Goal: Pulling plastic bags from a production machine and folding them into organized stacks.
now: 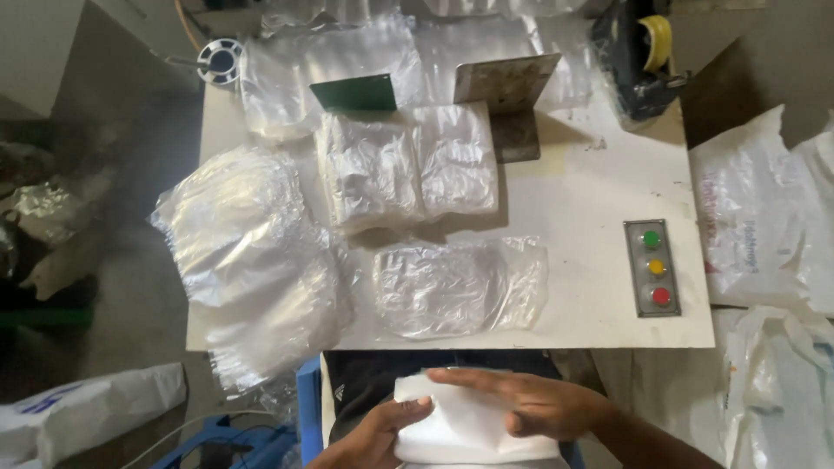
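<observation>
A folded white cloth piece point(465, 430) lies in my lap below the table's front edge. My left hand point(369, 434) grips its left side from underneath, thumb on top. Across its top my right hand point(530, 401) lies flat, fingers pointing left and pressing it down. On the white table point(582, 208) just beyond my hands rests a clear plastic bag point(456, 287) with a white piece inside. Behind that bag sits a stack of packed clear bags point(408, 165).
A loose pile of clear plastic bags point(248, 252) hangs over the table's left edge. A metal panel with green, yellow and red buttons point(653, 267) is at the right. A tape dispenser point(643, 52) stands at the back right. White sacks point(764, 217) lie to the right.
</observation>
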